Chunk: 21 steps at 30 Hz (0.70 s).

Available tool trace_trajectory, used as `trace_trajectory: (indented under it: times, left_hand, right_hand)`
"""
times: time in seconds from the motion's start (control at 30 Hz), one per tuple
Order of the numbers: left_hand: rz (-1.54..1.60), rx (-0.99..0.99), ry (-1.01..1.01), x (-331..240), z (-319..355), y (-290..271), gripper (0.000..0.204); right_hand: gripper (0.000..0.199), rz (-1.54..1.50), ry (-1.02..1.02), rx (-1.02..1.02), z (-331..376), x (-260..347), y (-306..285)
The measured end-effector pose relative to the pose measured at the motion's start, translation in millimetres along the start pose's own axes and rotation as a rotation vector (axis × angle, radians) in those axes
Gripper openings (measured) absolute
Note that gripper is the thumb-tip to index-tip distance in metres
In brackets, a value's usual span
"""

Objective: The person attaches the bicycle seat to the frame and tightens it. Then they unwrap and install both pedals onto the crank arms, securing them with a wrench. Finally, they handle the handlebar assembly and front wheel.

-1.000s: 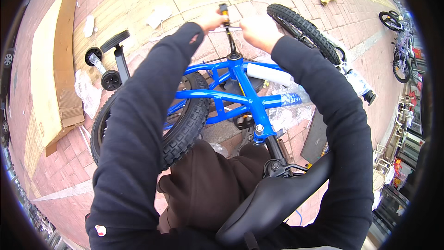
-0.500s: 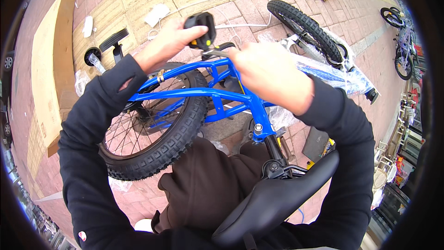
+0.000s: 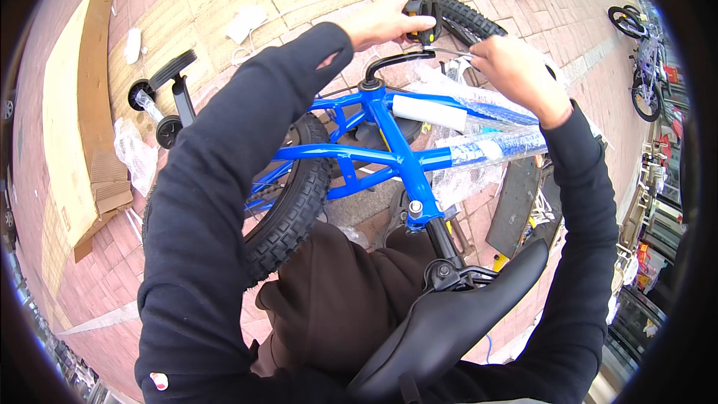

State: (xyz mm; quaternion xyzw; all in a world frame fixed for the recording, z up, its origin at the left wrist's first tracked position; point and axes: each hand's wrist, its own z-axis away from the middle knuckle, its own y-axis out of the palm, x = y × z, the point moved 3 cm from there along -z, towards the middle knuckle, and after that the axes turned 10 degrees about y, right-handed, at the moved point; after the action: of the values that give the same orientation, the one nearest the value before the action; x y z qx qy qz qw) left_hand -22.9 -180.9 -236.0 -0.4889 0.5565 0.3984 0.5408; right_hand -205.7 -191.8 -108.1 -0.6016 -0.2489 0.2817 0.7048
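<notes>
A blue bicycle frame (image 3: 396, 135) lies tilted before me, its black saddle (image 3: 456, 322) near my chest. From the bottom bracket a black crank arm (image 3: 393, 60) points away to the right. At its tip is a black pedal (image 3: 425, 21), gripped by my left hand (image 3: 380, 24). My right hand (image 3: 520, 78) is closed around a thin metal wrench (image 3: 449, 50), whose far end meets the pedal's base at the crank tip. The knobby rear wheel (image 3: 295, 217) is partly hidden behind my left sleeve.
A long cardboard box (image 3: 71, 120) lies at left, near training wheels (image 3: 168, 131) and clear plastic wrap (image 3: 134, 150). The front wheel (image 3: 467, 19) lies beyond my hands. An open dark toolbox (image 3: 516, 206) is at right. Another bicycle (image 3: 647, 63) stands far right.
Both hands have moved right with the pedal and wrench, and the crank has swung right. My left forearm now reaches across the rear wheel.
</notes>
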Motion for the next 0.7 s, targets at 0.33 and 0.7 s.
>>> trace_trajectory:
  times: [0.33,0.7]
  left_hand:
    - [0.489,0.157,-0.414,39.9,88.8,-12.6,0.036]
    - [0.367,0.046,-0.293,15.8,90.2,-37.4,0.036]
  right_hand:
    - [0.019,-0.094,0.071,-0.031,16.8,-4.5,5.3]
    - [0.012,-0.33,-0.241,-0.059,42.8,53.8,-14.5]
